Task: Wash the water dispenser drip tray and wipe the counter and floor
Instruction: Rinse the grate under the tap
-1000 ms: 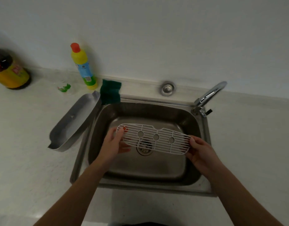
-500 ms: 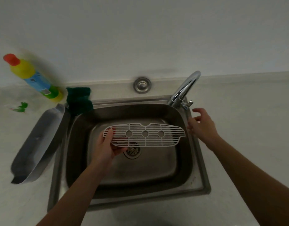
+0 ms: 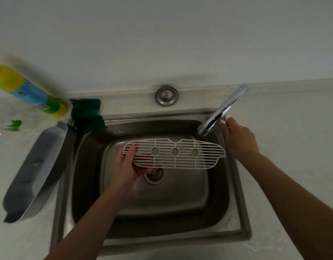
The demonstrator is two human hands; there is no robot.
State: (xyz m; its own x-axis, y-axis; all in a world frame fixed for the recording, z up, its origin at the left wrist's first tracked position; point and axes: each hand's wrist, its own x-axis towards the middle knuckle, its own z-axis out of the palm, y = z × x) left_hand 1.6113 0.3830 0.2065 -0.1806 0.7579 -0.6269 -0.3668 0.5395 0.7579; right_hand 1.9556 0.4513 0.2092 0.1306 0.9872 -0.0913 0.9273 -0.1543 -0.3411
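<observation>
Nearest, my two forearms reach in over the front rim of the steel sink (image 3: 242,229), which is set into the pale desk (image 3: 293,166). My left hand (image 3: 128,166) pinches the left end of the white drip tray grille (image 3: 180,153), thumb on top, fingers under, holding it flat above the basin, roughly over the drain (image 3: 155,174). My right hand (image 3: 237,136) is off the grille and closed around the tap handle at the base of the faucet (image 3: 223,109); exact finger wrap is hidden behind the spout. Step in hand, I judge: turn water on to rinse the grille. To do it well I'd open the tap gently, since one-handed grip at one end leaves the long grille levered and a hard stream could twist it or splash the desk; the spout mouth sits over the grille's right end, so I'd slide the grille under the flow and tilt it so water runs into the basin. No water visible yet. Basin looks empty and mostly dry, nothing in it. Left of the sink, the grey drip tray basin (image 3: 36,171) leans on the sink's edge, appears empty. Further back: dark green sponge (image 3: 86,113) on the sink's corner, detergent bottle (image 3: 28,91), green scrap (image 3: 13,125), overflow cap (image 3: 166,95) by the wall.
</observation>
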